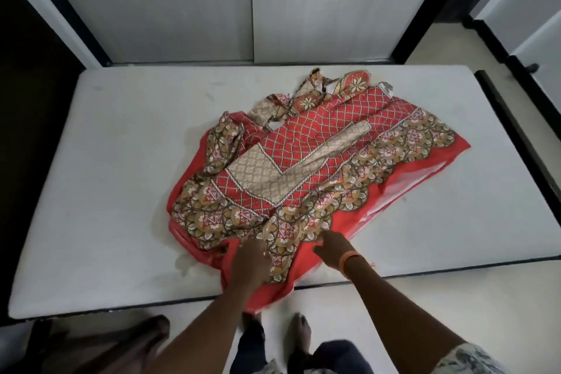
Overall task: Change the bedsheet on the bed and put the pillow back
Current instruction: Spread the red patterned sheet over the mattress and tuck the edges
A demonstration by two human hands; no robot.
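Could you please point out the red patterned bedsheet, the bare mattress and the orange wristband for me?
red patterned bedsheet (303,143): head view, on its red lattice middle.
bare mattress (121,161): head view, on its uncovered left part.
orange wristband (347,259): head view, on the band at the right wrist.

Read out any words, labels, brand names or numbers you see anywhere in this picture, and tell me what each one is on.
None: no readable text shows anywhere in this view.
The red bedsheet carries only floral and lattice patterns, no letters.
The white mattress is bare of any label or tag.
The orange wristband by the right hand shows no visible print.
The left hand covers only patterned cloth.
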